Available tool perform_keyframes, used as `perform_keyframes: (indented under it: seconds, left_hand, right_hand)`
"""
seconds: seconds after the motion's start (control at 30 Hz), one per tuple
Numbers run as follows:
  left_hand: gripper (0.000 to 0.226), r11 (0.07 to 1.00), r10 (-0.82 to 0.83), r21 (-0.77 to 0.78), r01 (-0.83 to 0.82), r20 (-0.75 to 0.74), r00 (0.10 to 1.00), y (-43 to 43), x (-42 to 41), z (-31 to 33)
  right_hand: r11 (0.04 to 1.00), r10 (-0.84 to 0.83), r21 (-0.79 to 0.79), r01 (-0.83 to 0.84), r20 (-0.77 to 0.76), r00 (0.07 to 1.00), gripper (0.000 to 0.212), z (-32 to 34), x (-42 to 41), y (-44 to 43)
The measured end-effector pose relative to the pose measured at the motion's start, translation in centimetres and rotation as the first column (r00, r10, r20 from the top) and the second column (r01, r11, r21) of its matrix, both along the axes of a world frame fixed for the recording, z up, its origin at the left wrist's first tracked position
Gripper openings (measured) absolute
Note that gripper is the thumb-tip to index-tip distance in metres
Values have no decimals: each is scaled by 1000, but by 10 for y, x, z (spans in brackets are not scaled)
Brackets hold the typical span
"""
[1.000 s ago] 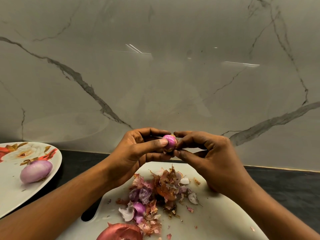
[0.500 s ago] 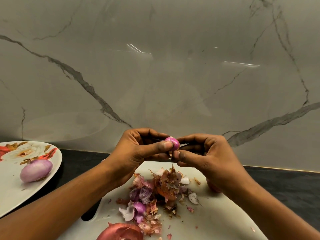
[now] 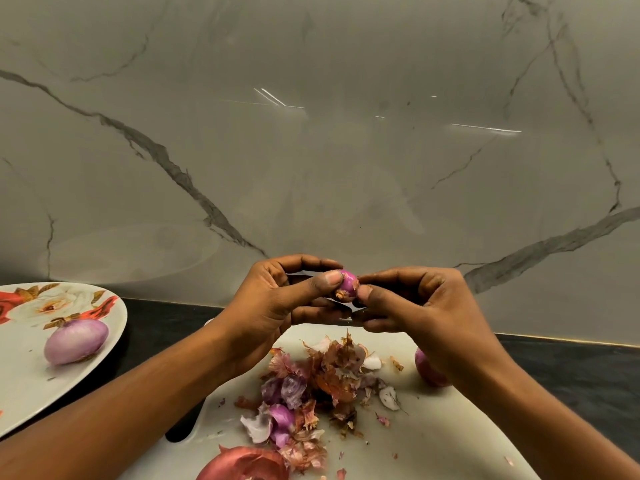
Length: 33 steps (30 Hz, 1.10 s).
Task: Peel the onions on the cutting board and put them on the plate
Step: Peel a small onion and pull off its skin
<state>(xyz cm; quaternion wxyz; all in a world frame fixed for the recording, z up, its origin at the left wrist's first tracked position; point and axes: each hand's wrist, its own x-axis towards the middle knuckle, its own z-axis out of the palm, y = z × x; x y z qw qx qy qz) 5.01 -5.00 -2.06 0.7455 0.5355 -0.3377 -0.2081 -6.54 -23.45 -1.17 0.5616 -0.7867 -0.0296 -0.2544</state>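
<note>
Onion skins (image 3: 322,382) are lying in a messy heap in the middle of the white cutting board (image 3: 450,438), with brown, purple and white bits all mixed up. Just above that heap, both hands are holding one small purple onion (image 3: 348,284) up in the air. The left hand (image 3: 277,299) is curling round it, with the thumb pressing on its near side and the fingers bending over the top. The right hand (image 3: 422,306) is pinching its other side with the thumb and first finger, and the other fingers are curling in below. A bit of dry brown skin is hanging on at the bottom of the small onion.

The right wrist is hiding most of another onion (image 3: 427,372) that is sitting on the board to the right of the heap, so only its reddish side is showing. A bigger red onion (image 3: 242,465) with its skin on is peeking in at the near edge of the board. The left arm is covering part of the board's dark handle hole (image 3: 180,427).

Off to the left, well apart from the hands, a flowery plate (image 3: 20,375) is sitting with one peeled pale purple onion (image 3: 76,341) lying on it. Board and plate are both resting on a dark counter (image 3: 571,375). Behind it a shiny grey marble wall (image 3: 311,133) with dark veins is filling the top of the view, and thin streaks of light are shining on it
</note>
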Motion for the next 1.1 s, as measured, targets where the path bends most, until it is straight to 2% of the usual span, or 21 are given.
perform_keyframes:
  seconds: [0.07,0.13,0.4,0.53,0.83,1.1]
  left_hand:
    - [37,1000,11,2,-11,-8,1000,0,0,0]
    - [35,1000,15,9,-15,-3,1000,0,0,0]
    - [34,1000,12,26,-12,-2,1000,0,-1,0]
    - [32,1000,12,24,-12,-6,1000,-1,-2,-1]
    - [39,999,39,24,-39,10,999,-1,-4,1]
    - [38,999,33,9,-33,9,999,-1,-6,1]
  right_hand:
    - [991,-22,-131,25,29,999,35,-3,-1,0]
    - [977,-38,-206,49,56,998,38,-5,-1,1]
    - [983,-58,-164,83,152,987,21,-8,2,-3]
    - [957,-96,-254,140,177,979,16,-8,1,-2]
    - [920,-109,-346,182,220,969,18,-7,-2,0]
    - [890,-150,-390,236,238,960,11,-7,-2,-2]
